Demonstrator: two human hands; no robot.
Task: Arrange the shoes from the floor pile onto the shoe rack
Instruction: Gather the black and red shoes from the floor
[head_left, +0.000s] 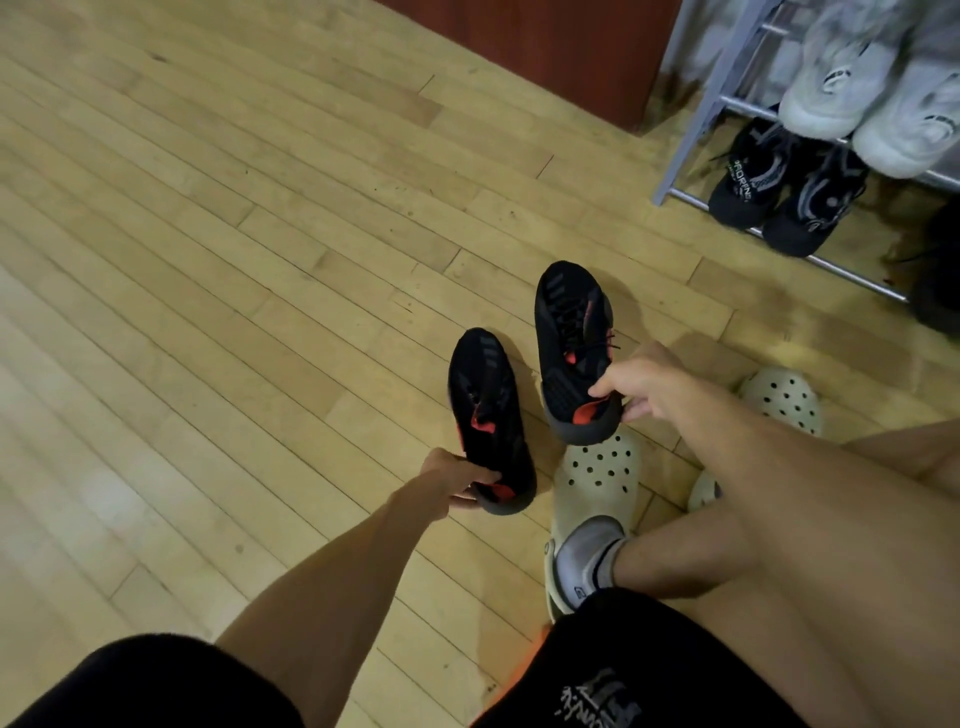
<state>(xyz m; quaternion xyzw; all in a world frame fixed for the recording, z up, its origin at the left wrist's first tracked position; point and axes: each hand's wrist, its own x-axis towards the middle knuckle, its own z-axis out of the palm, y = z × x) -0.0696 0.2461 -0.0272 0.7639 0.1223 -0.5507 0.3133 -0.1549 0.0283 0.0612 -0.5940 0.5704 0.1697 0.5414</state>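
Each grip pinches a heel: left hand (457, 480) on the left black-and-red sneaker (488, 415), right hand (641, 387) on the right one (571, 348), toes pointing far; the shoe rack (691, 130) lies far right, nearer the right hand.

Dim warm indoor light; floor planks (234, 234) bow from wide-angle distortion, upper-right shoe rack (696, 124) motion-blurred, soft shadows at frame centre.

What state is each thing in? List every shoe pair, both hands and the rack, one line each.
Left hand: grip closed on the heel of the left black-and-red shoe.
Right hand: grip closed on the heel of the right black-and-red shoe.
White sneakers: on the shoe rack, upper shelf.
Black sneakers: on the bottom shelf.
Cream clogs: worn on the feet.
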